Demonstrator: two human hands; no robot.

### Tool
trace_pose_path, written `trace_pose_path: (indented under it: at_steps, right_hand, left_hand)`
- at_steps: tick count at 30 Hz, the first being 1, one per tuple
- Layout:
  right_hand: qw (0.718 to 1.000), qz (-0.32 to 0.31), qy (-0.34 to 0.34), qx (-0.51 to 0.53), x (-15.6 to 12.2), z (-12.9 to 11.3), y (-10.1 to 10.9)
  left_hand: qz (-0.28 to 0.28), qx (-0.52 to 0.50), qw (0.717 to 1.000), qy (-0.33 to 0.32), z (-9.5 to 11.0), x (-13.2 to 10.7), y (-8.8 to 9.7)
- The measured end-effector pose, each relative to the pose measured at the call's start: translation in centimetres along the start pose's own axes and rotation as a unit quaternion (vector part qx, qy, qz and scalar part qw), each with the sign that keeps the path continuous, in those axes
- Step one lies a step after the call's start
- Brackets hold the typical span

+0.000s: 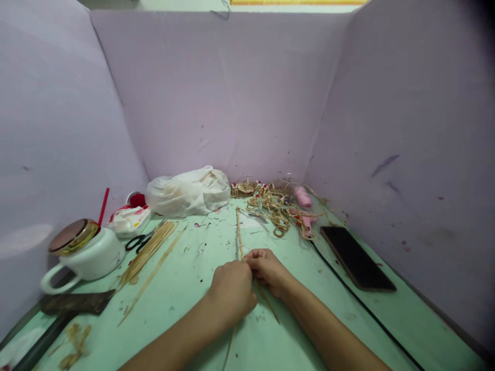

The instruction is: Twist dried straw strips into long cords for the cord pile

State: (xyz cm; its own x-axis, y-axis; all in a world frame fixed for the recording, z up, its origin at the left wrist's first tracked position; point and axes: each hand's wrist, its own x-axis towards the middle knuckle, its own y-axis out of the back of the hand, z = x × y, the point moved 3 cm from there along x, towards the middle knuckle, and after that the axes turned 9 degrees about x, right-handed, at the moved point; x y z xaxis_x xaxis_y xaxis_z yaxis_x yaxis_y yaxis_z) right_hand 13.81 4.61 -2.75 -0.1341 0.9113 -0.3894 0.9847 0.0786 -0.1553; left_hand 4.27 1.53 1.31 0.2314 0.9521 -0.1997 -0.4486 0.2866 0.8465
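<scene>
I see both hands meeting just below the centre of the frame, over the pale green worktop (185, 330). The left hand (234, 288) is curled into a fist, back upward; the right hand (266, 268) has its thumb and fingers pinched together, touching the left. Between them they hold a thin tan twisted straw cord (238, 226), which runs straight up the frame from the fingers and lies along the worktop; loose straw ends (271, 305) trail out below. The fingers cover the join, so the exact grip of each is hard for me to make out.

At left I have a bundle of flat yellowish straw strips (149, 252), black-handled scissors (135, 242) beside it, and a white mug (98, 252) with a copper-coloured round lid (73, 237) tilted on top. Above them sits a crumpled white plastic bag (189, 190). Right of the bag, near the back wall, I see a tangled heap of tan braided cord (268, 206) and a pink thread spool (302, 197). A black smartphone (358, 260) lies at right, next to a black cable (356, 300).
</scene>
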Motion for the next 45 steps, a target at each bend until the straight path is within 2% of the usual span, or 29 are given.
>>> trace_pose_path:
  at_steps: [2, 4, 5, 7, 9, 12, 13, 17, 19, 23, 25, 28, 31, 34, 36, 39, 41, 44, 45]
  right_hand:
    - [1.000, -0.016, -0.004, 0.005, 0.0, -0.1, 0.0]
    - [0.999, -0.037, -0.010, 0.015, 0.0, -0.2, 0.1]
    - [0.999, -0.048, -0.012, 0.019, 0.0, -0.2, 0.1]
    - [0.998, -0.065, -0.012, 0.022, 0.0, -0.3, 0.1]
    - [0.997, -0.072, -0.006, 0.023, 0.1, -0.3, 0.1]
    - [0.996, -0.081, 0.012, 0.015, 0.2, -0.2, 0.2]
    - [0.997, -0.079, 0.022, 0.004, 0.3, -0.2, 0.2]
    - [0.991, -0.071, 0.084, -0.082, 0.7, -0.2, 0.3]
    - [0.979, -0.068, 0.128, -0.144, 0.8, -0.3, 0.2]
    - [0.927, -0.008, 0.203, -0.315, 0.3, -0.9, 0.4]
    - [0.904, 0.035, 0.193, -0.380, -0.4, -1.4, 0.4]
    - [0.887, 0.076, 0.165, -0.425, -1.7, -2.1, 0.2]
    - [0.870, 0.064, 0.187, -0.452, -2.8, -2.4, -0.7]
    - [0.855, 0.037, 0.217, -0.470, -3.4, -2.2, -1.6]
    - [0.861, -0.001, 0.224, -0.456, -3.4, -2.0, -1.8]
    - [0.904, -0.076, 0.169, -0.387, -2.5, -1.6, -1.3]
    - [0.935, -0.062, 0.124, -0.325, -1.6, -1.6, -0.4]
    - [0.976, 0.007, 0.083, -0.199, -0.9, -1.9, 0.7]
    - [0.988, 0.000, 0.056, -0.146, -0.8, -1.8, 0.6]
  left_hand:
    - [-0.005, 0.055, 0.998, -0.017, -0.1, 0.3, 0.8]
    - [-0.057, 0.041, 0.997, -0.008, -0.8, 1.1, 1.6]
    - [-0.088, -0.009, 0.996, 0.018, -1.3, 1.6, 1.9]
    - [-0.070, -0.147, 0.983, 0.083, -2.5, 2.6, 2.6]
    - [-0.071, -0.267, 0.954, 0.117, -3.2, 3.3, 2.6]
    - [-0.175, -0.352, 0.913, 0.112, -3.3, 3.7, 1.4]
    - [-0.187, -0.357, 0.908, 0.112, -3.3, 3.8, 1.0]
    - [-0.140, -0.314, 0.930, 0.126, -3.9, 4.1, 0.7]
    - [-0.138, -0.284, 0.940, 0.127, -4.1, 4.2, 0.8]
    - [-0.115, -0.244, 0.958, 0.098, -3.7, 4.0, 1.3]
    - [-0.098, -0.234, 0.962, 0.096, -3.3, 3.7, 1.4]
    - [-0.073, -0.245, 0.960, 0.117, -2.9, 3.5, 1.3]
    - [-0.073, -0.271, 0.950, 0.135, -3.2, 3.6, 0.9]
    - [-0.100, -0.288, 0.945, 0.121, -3.9, 3.9, 0.6]
    - [-0.109, -0.284, 0.947, 0.104, -4.3, 4.1, 0.7]
    - [-0.111, -0.286, 0.948, 0.081, -4.7, 4.4, 1.0]
    - [-0.126, -0.298, 0.944, 0.067, -4.6, 4.4, 1.1]
    - [-0.150, -0.310, 0.937, 0.060, -4.4, 4.3, 1.3]
    - [-0.153, -0.314, 0.935, 0.060, -4.4, 4.2, 1.3]
